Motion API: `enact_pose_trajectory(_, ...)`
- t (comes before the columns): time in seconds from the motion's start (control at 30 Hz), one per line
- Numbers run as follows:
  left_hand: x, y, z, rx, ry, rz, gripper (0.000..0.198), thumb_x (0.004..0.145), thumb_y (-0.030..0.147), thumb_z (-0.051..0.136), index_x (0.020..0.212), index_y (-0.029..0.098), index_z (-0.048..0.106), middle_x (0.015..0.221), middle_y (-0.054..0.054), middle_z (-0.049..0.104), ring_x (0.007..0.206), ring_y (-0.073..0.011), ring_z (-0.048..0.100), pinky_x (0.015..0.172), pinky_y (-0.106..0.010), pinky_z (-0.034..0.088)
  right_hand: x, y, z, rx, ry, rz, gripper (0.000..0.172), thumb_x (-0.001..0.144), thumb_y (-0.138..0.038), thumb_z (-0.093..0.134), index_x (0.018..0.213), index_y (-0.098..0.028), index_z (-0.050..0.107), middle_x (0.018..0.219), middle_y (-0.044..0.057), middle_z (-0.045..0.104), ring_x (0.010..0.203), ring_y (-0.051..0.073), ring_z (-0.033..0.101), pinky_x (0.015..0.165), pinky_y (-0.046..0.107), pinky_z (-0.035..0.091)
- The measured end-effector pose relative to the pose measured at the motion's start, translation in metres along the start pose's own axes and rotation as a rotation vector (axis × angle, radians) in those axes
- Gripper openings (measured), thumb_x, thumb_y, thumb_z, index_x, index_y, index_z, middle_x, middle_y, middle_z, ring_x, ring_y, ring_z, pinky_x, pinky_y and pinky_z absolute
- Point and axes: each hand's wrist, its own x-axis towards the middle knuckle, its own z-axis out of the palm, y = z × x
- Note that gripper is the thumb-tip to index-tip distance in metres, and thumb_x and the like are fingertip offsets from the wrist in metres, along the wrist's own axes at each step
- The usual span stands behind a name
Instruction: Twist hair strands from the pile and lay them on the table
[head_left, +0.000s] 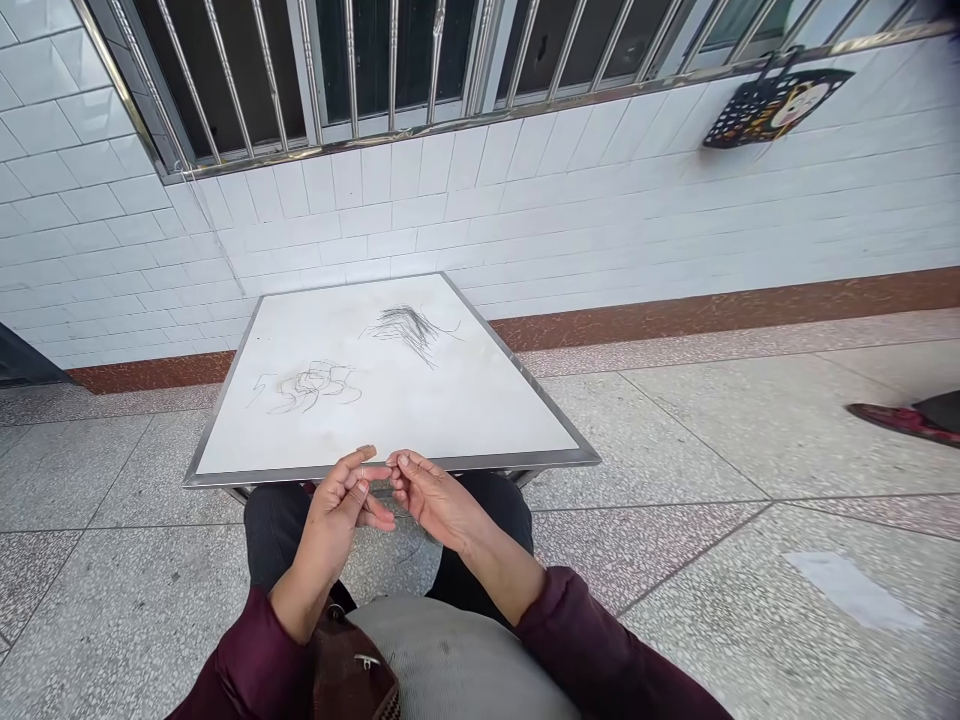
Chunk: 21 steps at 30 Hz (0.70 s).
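The person sits with both hands raised at the near edge of a white table (480, 400), fingertips almost meeting. The left hand (345, 503) is partly curled, some fingers stretched toward the right hand and the thumb bent in against the others. The right hand (431, 502) brings its thumb and forefinger together by the tip of a left finger. Anything between the fingers is too fine to make out, so whether either hand grips a strand cannot be told.

Dark thin strands lie on the table in two groups. Beyond the left hand is a loose tangle (319, 382), curled and sparse; farther off, beyond the right hand, is a denser bunch (409, 325), fanned at its ends.

Below the left hand, a brown bag (349, 660) with a zip rests against the person's grey top (457, 650). Far to the right of the right hand, a dark spotted bag (776, 108) with a cartoon-like figure hangs from the window bars; any lettering is too small to read. A sheet of paper (855, 590) lies on the floor to the right, where a red shoe (904, 420) also shows.
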Motion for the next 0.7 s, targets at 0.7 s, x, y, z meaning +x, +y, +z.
enact_pose_trajectory(0.7, 0.0, 0.014, -0.011, 0.002, 0.126, 0.069, 0.066, 0.082, 0.04, 0.071, 0.138, 0.019, 0.043, 0.077, 0.001, 0.069, 0.064, -0.0145, 0.069, 0.062, -0.028, 0.057, 0.014, -0.042, 0.056, -0.93, -0.178, -0.422, 0.013, 0.084, -0.035, 0.065, 0.082, -0.026, 0.074, 0.086, 0.001, 0.064, 0.067, 0.014, 0.062, 0.067, 0.03, 0.047)
